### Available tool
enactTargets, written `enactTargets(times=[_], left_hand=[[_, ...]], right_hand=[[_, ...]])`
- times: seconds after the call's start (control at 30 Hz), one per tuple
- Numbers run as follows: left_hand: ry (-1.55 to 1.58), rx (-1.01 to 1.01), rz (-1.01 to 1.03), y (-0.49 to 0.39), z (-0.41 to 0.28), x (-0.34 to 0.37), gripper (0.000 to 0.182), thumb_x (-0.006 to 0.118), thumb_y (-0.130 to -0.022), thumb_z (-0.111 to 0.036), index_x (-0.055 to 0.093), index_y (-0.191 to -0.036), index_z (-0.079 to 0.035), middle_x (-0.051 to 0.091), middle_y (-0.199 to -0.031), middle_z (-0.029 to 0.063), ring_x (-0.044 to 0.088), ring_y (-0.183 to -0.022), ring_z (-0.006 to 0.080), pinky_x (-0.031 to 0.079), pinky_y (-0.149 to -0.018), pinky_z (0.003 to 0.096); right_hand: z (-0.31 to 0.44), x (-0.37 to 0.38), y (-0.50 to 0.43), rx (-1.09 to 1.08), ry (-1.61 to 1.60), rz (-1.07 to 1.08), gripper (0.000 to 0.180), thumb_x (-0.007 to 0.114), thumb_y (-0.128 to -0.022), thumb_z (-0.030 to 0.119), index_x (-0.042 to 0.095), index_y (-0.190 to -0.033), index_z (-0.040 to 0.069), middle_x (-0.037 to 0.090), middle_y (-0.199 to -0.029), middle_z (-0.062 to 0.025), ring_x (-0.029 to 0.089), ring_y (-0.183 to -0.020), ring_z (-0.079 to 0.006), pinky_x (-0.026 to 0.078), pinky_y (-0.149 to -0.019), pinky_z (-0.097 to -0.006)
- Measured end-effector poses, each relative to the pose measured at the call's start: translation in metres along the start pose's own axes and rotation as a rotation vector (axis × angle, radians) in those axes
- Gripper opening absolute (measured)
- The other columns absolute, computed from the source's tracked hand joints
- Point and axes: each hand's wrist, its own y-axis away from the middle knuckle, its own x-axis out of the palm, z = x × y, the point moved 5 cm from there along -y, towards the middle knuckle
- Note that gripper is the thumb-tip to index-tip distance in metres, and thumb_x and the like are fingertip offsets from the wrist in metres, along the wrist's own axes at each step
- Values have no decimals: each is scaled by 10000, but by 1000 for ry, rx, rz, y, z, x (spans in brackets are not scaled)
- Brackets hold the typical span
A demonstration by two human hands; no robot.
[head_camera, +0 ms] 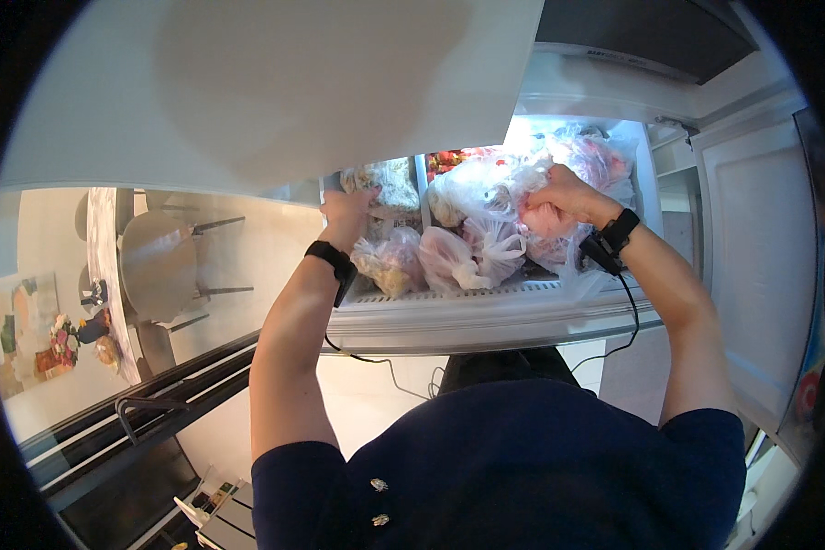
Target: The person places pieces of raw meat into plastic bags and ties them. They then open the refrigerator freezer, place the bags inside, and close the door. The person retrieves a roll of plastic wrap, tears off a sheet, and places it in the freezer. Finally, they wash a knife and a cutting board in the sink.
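A pulled-out freezer drawer lies before me, filled with clear plastic bags of food. My right hand is closed on the gathered plastic of a bag with pinkish content, in the right part of the drawer. At the left end, my left hand rests at a bag of pale food; its fingers are partly hidden, so a hold cannot be told. Nearer to me lie a knotted bag and a bag with yellowish content. Red wrapped items show behind the divider.
A large white door panel hangs over the drawer's back left. An opened white door stands at the right. Cables run from both wristbands. Chairs and a table are farther left, past a dark rail with a handle.
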Motion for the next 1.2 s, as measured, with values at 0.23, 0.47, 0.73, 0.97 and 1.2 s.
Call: enactTargets(times=[0.23,0.47,0.73,0.97,1.2], left_hand=[[223,-151,-11,-33,11,39,711,868,-566,-258,487,-1062,80,561,-1026,166,575,-932,289,495,-806,379],[242,-151,-9,-4,-15,30,874,844,-540,-188,336,-1205,64,486,-1204,236,529,-1087,346,524,-812,390],[270,-34,-61,-2,-10,18,810,832,-530,-148,386,-1169,74,539,-1127,217,582,-983,314,556,-706,409],[449,-295,-54,9,-2,-18,623,823,-534,-142,523,-1032,82,606,-950,167,631,-775,319,537,-561,472],[581,-203,102,21,12,-37,495,790,-625,-156,540,-997,52,610,-914,159,637,-748,328,532,-545,494]], right_hand=[[-35,-18,-16,-54,235,-113,559,727,-692,175,498,-1155,-38,588,-1011,-110,576,-859,-158,494,-690,-291],[-48,-30,-2,58,226,-151,478,691,-740,258,558,-1119,-2,588,-1012,-87,574,-799,-150,488,-552,-265],[-48,-30,9,81,145,-131,328,663,-781,224,589,-1023,16,602,-929,-54,588,-793,-133,502,-583,-260],[-47,-31,17,41,95,-165,273,646,-782,211,613,-980,27,613,-876,-46,591,-743,-129,493,-558,-260],[-49,-32,20,66,52,-126,250,646,-795,225,614,-962,42,610,-869,-33,588,-736,-120,491,-579,-256]])
